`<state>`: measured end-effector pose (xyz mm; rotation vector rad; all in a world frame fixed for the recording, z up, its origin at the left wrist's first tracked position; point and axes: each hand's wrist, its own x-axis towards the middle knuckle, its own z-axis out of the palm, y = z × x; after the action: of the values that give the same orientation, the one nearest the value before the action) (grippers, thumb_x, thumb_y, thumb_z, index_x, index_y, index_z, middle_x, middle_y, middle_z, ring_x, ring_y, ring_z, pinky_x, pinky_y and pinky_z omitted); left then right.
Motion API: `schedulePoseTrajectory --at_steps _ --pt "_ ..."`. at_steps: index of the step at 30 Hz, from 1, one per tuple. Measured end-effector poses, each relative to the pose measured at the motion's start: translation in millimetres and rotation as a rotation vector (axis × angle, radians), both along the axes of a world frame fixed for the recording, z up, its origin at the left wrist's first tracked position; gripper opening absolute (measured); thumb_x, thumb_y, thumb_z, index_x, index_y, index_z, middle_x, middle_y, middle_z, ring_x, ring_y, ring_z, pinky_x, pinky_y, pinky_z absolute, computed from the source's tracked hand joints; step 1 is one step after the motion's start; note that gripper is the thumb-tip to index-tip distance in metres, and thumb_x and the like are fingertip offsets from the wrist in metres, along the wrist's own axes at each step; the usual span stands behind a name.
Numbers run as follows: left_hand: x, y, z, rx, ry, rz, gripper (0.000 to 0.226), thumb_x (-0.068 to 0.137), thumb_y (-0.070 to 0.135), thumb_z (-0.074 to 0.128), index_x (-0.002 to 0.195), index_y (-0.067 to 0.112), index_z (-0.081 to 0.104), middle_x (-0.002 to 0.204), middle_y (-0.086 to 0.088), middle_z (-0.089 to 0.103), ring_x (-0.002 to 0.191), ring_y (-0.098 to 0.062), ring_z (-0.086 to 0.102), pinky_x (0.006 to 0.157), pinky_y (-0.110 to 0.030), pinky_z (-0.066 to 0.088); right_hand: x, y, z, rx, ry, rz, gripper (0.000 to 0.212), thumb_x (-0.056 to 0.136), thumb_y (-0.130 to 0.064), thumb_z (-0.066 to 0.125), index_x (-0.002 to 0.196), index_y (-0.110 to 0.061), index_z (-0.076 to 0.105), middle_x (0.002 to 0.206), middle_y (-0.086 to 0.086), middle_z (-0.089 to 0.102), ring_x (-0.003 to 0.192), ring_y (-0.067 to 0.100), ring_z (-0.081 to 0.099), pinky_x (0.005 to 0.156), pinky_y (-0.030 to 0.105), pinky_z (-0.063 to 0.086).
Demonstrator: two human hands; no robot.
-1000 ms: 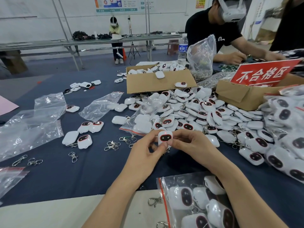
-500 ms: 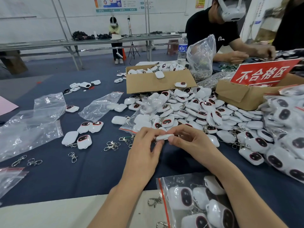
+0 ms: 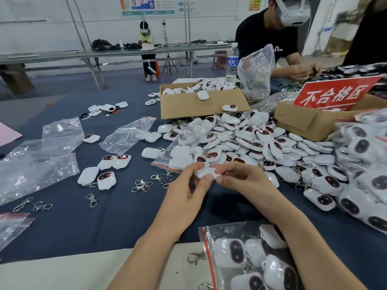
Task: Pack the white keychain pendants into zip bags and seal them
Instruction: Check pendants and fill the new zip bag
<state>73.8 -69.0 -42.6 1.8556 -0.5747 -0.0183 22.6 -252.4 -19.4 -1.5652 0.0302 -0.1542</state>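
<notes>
- White keychain pendant (image 3: 206,172): I hold it over the middle of the table (image 3: 104,222), just in front of the big heap, with its plain white side towards me.
- Empty zip bags (image 3: 35,164) lie flat along the left edge of the table, and one more (image 3: 127,135) lies further in.
- Four loose pendants (image 3: 106,181) sit left of centre, two with the dark face up in a touching pair and two beside a scatter of metal clasps (image 3: 142,185).
- My left hand (image 3: 188,191) has thumb and curled fingertips pinching the left end of the pendant.
- My right hand (image 3: 240,181) pinches the right end between thumb and forefinger, the other fingers curled beneath.
- Heap of pendants (image 3: 251,141): spread across the centre right, just behind my hands.
- An open cardboard box (image 3: 199,105) holding more pendants stands behind the heap.
- A filled zip bag (image 3: 240,258) with a red strip lies at the near edge, under my right forearm.
- A red sign (image 3: 335,95) stands in a second box towards the far right.
- Packed bags (image 3: 366,164) are stacked along the right edge.
</notes>
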Motion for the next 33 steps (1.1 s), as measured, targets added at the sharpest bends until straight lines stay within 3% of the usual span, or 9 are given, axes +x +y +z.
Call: schedulePoseTrajectory --at_steps 4,6,8,10,15,22,25,30,33 --pt "2.0 0.4 -0.9 0.049 0.016 -0.033 0.044 0.099 0.039 0.060 0.142 0.041 0.050 0.129 0.026 0.061 0.114 0.009 0.056 0.097 -0.011 0.044 -0.4 1.5 -0.7 -0.030 0.034 0.030 0.016 0.086 -0.003 0.075 0.100 -0.011 0.073 0.102 -0.010 0.078 0.095 0.003 0.073 0.077 0.009 0.051" --pt "2.1 0.4 -1.7 0.062 0.004 -0.042 0.039 0.100 0.035 0.061 0.137 0.045 0.051 0.119 0.025 0.066 0.108 0.004 0.061 0.094 -0.016 0.047 1.1 2.8 -0.7 -0.062 0.024 0.020 0.026 0.085 0.000 0.075 0.106 -0.014 0.070 0.096 -0.009 0.078 0.092 0.004 0.073 0.078 0.012 0.053" --pt "2.1 0.3 -2.8 0.057 0.003 -0.055 0.033 0.101 0.030 0.059 0.126 0.052 0.053 0.099 0.023 0.070 0.091 -0.002 0.067 0.082 -0.013 0.048 2.9 3.6 -1.2 -0.049 0.017 0.004 0.037 0.084 0.003 0.075 0.114 -0.017 0.067 0.097 -0.005 0.078 0.093 0.009 0.073 0.080 0.015 0.054" --pt "1.9 0.6 -3.2 0.050 -0.010 -0.049 0.032 0.102 0.026 0.057 0.118 0.053 0.053 0.089 0.019 0.069 0.081 -0.005 0.067 0.073 -0.010 0.046 4.4 3.6 -2.3 -0.044 0.012 -0.030 0.035 0.083 0.002 0.076 0.111 -0.018 0.070 0.097 -0.003 0.079 0.094 0.009 0.074 0.080 0.015 0.054" --pt "0.8 -0.1 -3.5 -0.002 0.012 -0.061 0.022 0.104 0.019 0.052 0.103 0.040 0.056 0.086 0.013 0.072 0.076 -0.008 0.066 0.075 -0.012 0.047 4.2 4.6 -3.0 0.040 0.005 -0.094 0.026 0.084 0.005 0.073 0.089 -0.020 0.078 0.088 -0.002 0.079 0.082 0.004 0.073 0.073 0.010 0.052" --pt "3.7 0.6 -2.7 0.028 -0.019 -0.042 0.025 0.105 0.022 0.050 0.092 0.042 0.055 0.086 0.010 0.073 0.077 -0.013 0.067 0.077 -0.021 0.048 0.3 4.2 0.5 0.039 -0.013 -0.081 0.021 0.086 0.002 0.071 0.096 -0.014 0.079 0.102 -0.001 0.079 0.098 0.007 0.072 0.085 0.013 0.053" --pt "4.6 0.1 -2.7 0.033 -0.015 -0.040 0.021 0.105 0.024 0.050 0.093 0.041 0.055 0.084 0.006 0.072 0.077 -0.019 0.066 0.078 -0.032 0.049 0.4 4.6 0.7 0.039 -0.014 -0.078 0.020 0.086 0.003 0.070 0.097 -0.012 0.078 0.102 0.000 0.079 0.098 0.008 0.073 0.085 0.014 0.053" --pt "1.4 -1.1 -0.6 -0.018 0.001 -0.040 0.020 0.108 0.024 0.045 0.110 0.040 0.057 0.080 0.013 0.069 0.070 -0.006 0.061 0.071 -0.018 0.047 1.0 4.2 0.1 0.074 -0.036 -0.020 0.019 0.084 -0.006 0.071 0.102 -0.011 0.076 0.100 0.005 0.079 0.091 0.012 0.073 0.078 0.018 0.057" --pt "0.9 -0.7 0.4 -0.069 0.029 -0.009 0.023 0.108 0.029 0.043 0.119 0.043 0.056 0.072 0.013 0.061 0.065 -0.002 0.055 0.065 -0.014 0.045 0.1 5.1 1.3 0.055 -0.034 0.071 0.032 0.077 -0.019 0.074 0.109 -0.021 0.075 0.106 0.004 0.078 0.094 0.014 0.073 0.078 0.023 0.058"
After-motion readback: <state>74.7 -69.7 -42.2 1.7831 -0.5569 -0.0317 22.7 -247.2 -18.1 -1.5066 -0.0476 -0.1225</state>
